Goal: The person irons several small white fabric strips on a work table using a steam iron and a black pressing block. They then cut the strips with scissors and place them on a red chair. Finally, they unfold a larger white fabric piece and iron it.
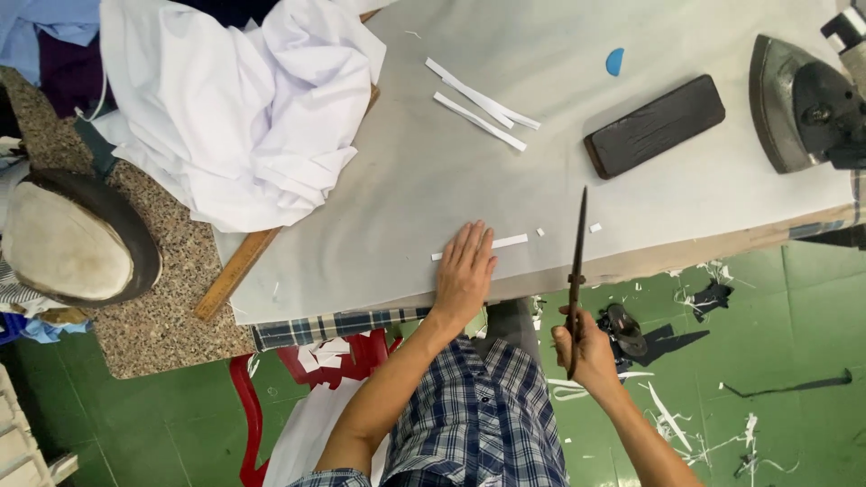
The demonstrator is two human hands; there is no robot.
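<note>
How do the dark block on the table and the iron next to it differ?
The block is a flat, dark rectangle with rounded corners, while the iron is pointed at one end, with a grey metal sole. The block lies wholly in view; the iron is cut off by the picture's right edge. The block lies slanted; the iron sits further right. Both rest on the pale table, away from both hands.

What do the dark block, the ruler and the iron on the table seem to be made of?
The dark block looks like dull, dark-stained wood with faint grain. The ruler seems plain pale wood, yellowish and matte. The iron appears to be grey metal with a worn sheen, its upper part black, maybe plastic.
</note>
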